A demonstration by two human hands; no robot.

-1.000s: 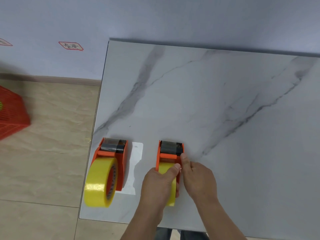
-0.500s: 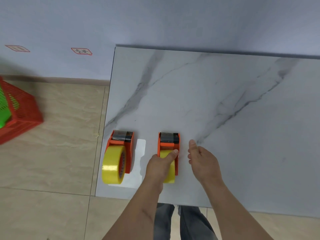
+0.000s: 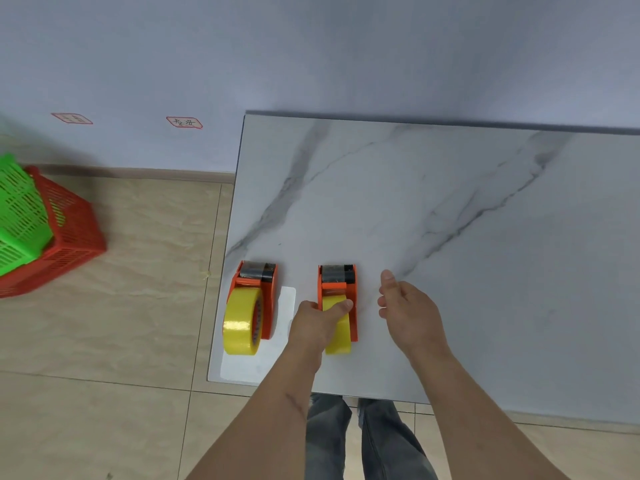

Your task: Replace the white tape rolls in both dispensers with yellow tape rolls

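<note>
on the marble table (image 3: 450,220), the left hand (image 3: 317,323) grips the yellow roll (image 3: 337,337) in the right orange dispenser (image 3: 341,292); the right hand (image 3: 407,311) floats beside it, fingers loose, holding nothing.

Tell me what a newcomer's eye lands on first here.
Two orange dispensers, each with a yellow roll, stand near the marble table's front left corner: the left dispenser alone, the right dispenser held by the left hand. The right hand hovers open beside it. A green basket sits in a red basket on the floor, far left.
</note>
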